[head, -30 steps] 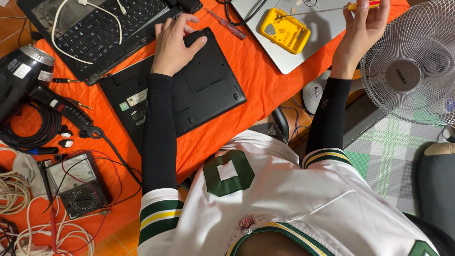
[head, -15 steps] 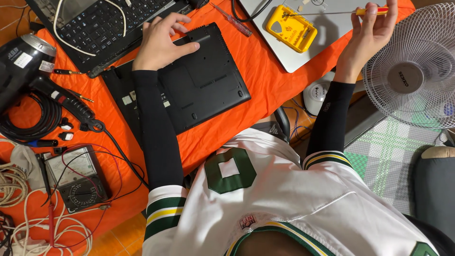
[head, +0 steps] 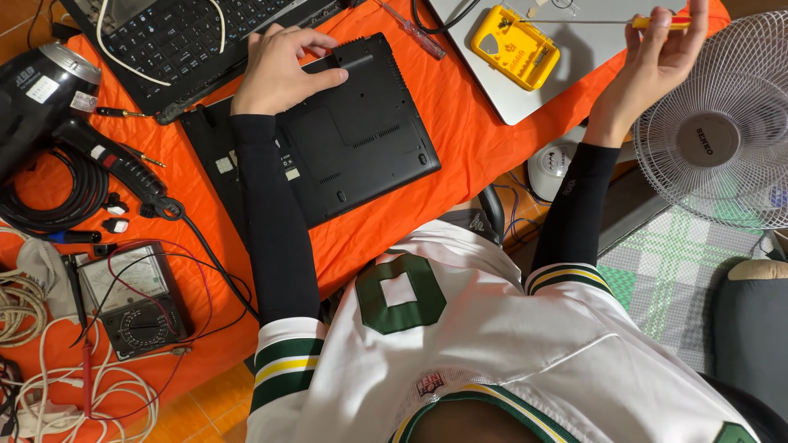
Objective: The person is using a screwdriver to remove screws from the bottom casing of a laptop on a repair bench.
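The orange cloth (head: 460, 131) covers the tabletop in front of you and carries nearly everything. At your far right a white fan (head: 722, 131) stands beside it, its round grille facing up at you. At the top left lies an open black laptop (head: 189, 37), keyboard up, with a white cable looped across the keys. Below it, near the middle of the cloth, the upturned black laptop (head: 345, 139) lies with its underside facing you, turned at a slant. A silver laptop (head: 566, 74) lies shut at the top right, and a yellow bit case (head: 514, 47) rests on its lid.

At the left edge a black heat gun (head: 41, 94) lies above a coil of black cable, and lower down an analogue multimeter (head: 127, 299) lies face up with red and black leads trailing around it.

Your left hand (head: 279, 70) rests palm down on the far left corner of the upturned black laptop, its fingers (head: 316, 41) spread loosely and curled over the edge, clasping nothing. Your right hand (head: 657, 57) is raised over the right edge of the silver laptop, well apart from the upturned one, its fingers pinched around the orange and yellow handle of a screwdriver (head: 648, 22), whose thin shaft points left, over the yellow bit case.
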